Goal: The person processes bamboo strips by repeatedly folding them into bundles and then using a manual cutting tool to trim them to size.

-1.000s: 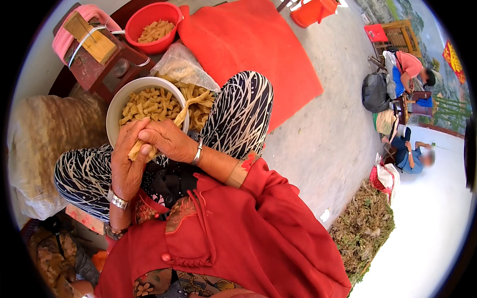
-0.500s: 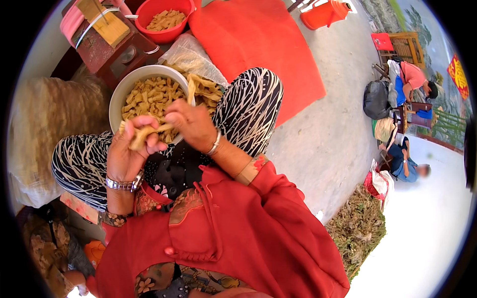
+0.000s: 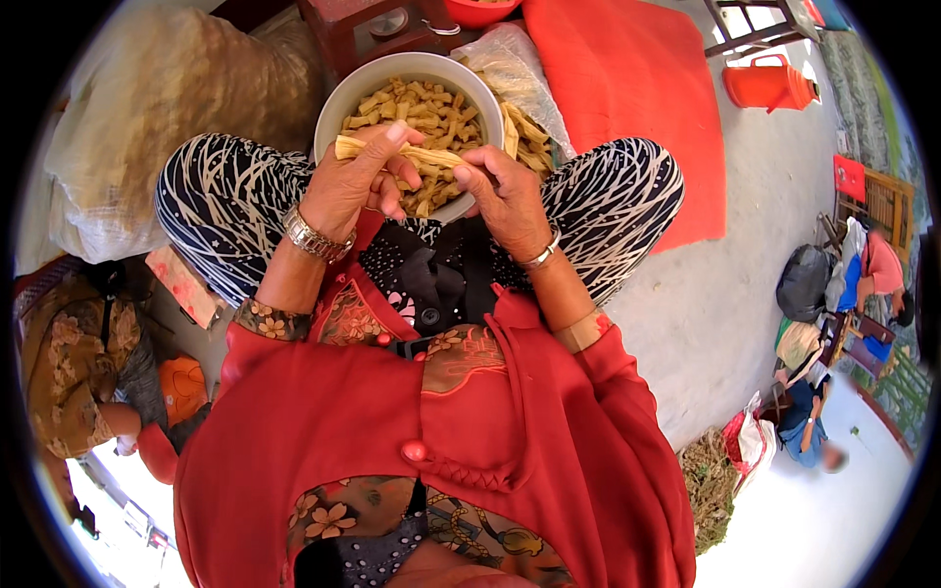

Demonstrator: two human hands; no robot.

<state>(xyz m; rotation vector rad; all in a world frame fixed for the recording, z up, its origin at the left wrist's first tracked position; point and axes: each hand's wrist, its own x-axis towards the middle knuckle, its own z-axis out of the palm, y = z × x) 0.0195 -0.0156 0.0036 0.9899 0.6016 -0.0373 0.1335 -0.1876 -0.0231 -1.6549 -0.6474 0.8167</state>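
Observation:
My left hand (image 3: 345, 186) is closed round one end of a pale yellow, fibrous dried strip (image 3: 431, 155), its thumb lying along the top. The other end is pinched between the thumb and fingers of my right hand (image 3: 512, 204). Held level, the strip spans both hands above the near part of a white round tub (image 3: 328, 116). Many short, cut-looking pieces (image 3: 446, 116) of the same yellow stuff lie in the tub. Longer strips (image 3: 529, 145) rest beside it on the right, next to a clear plastic bag (image 3: 520, 73).
A large bulging sack (image 3: 167, 127) stands at the left. Behind the tub is a dark red wooden stool (image 3: 353, 49); a red mat (image 3: 627, 98) lies to its right. A red jug (image 3: 769, 83) is farther right. Other people sit at the far right and lower left.
My hands have moved apart, with the strip drawn out level between them. The whole view has shifted, so the tub sits farther right and higher in the picture.

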